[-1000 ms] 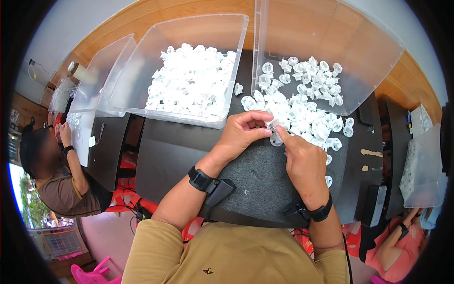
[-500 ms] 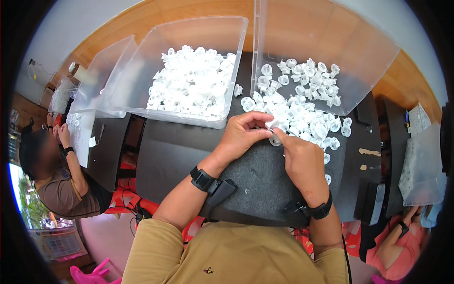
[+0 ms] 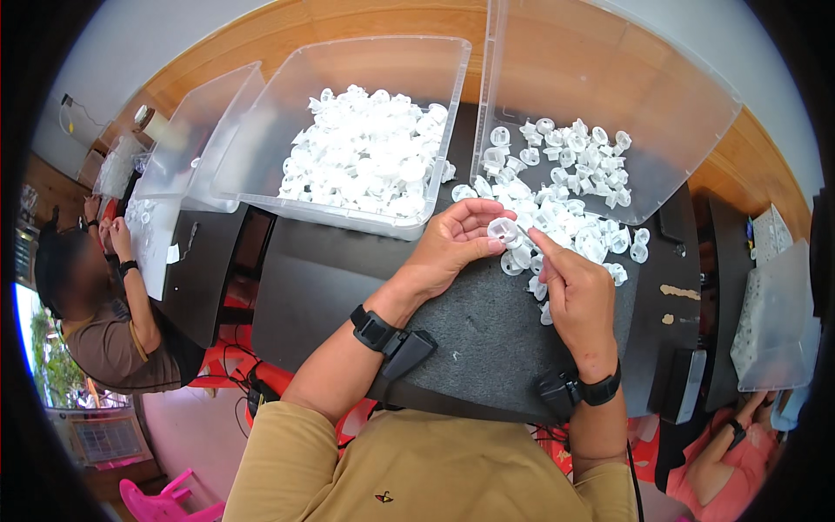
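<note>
Between the thumb and fingers of my left hand (image 3: 461,239) is a small white plastic fitting (image 3: 502,229), its round clear end turned up. My right hand (image 3: 574,283) is close by on the right, fingers curled with the index finger stretched toward the fitting. A thin pale sliver shows at that fingertip; what it is I cannot make out. Just beyond both hands lies a loose pile of similar fittings (image 3: 557,213), spilling from a clear bin tipped on its side (image 3: 600,70). Beneath the hands is a dark grey foam mat (image 3: 452,331).
Left of the pile stands a clear bin (image 3: 348,222) full of white fittings. At the far left a person (image 3: 130,339) works at another dark table (image 3: 204,278). On the right are a clear bin (image 3: 774,322) and another person's arm (image 3: 718,452). A pink stool (image 3: 161,500) stands lower left.
My right hand has drawn slightly away to the right and down. The fitting in my left hand now shows its round end. The view has shifted a little.
</note>
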